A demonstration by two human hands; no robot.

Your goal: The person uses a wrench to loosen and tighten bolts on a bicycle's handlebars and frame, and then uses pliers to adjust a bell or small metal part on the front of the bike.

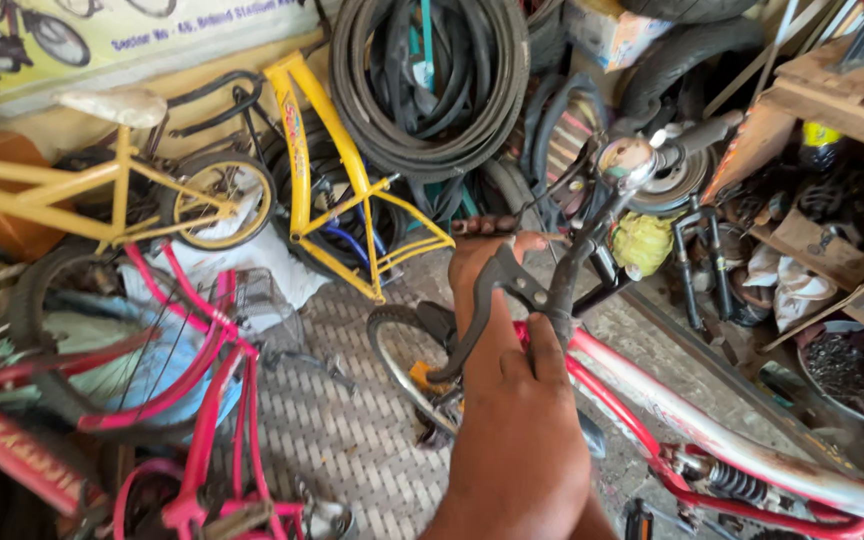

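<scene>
Grip, right hand (517,440): closed round the left end of the handlebar (592,250) of the red bicycle (712,430); thumb up along the black lever clamp, fingers wrapped under and out of sight.
Grip, left hand (492,262): only fingertips and part of the palm show, beyond the right hand, at the far end of the grip by the brown end piece (482,225); whether it is closed on anything I cannot tell.
Brake lever (487,310): black, curving down from the clamp toward the front wheel, just beside the right hand's knuckles; not squeezed, as far as I can see.
Bell (627,158): chrome dome, mounted further along the bar, above the stem.
Front wheel (407,360): small, turned toward the floor mat, below the hands.
Floor mat (352,430): woven, pale, carries the red bicycle at its right edge; a pink bicycle (192,380) lies at its left edge, a yellow frame (337,170) stands at its far edge.
Wall behind: coils of black tyres (432,80) hanging.
Handling note (judgement): bar looks free to swing with the wheel; a firm hold by the right hand close to the clamp should steady it while the other hand works the grip end. Keep fingers clear of the lever pivot.
</scene>
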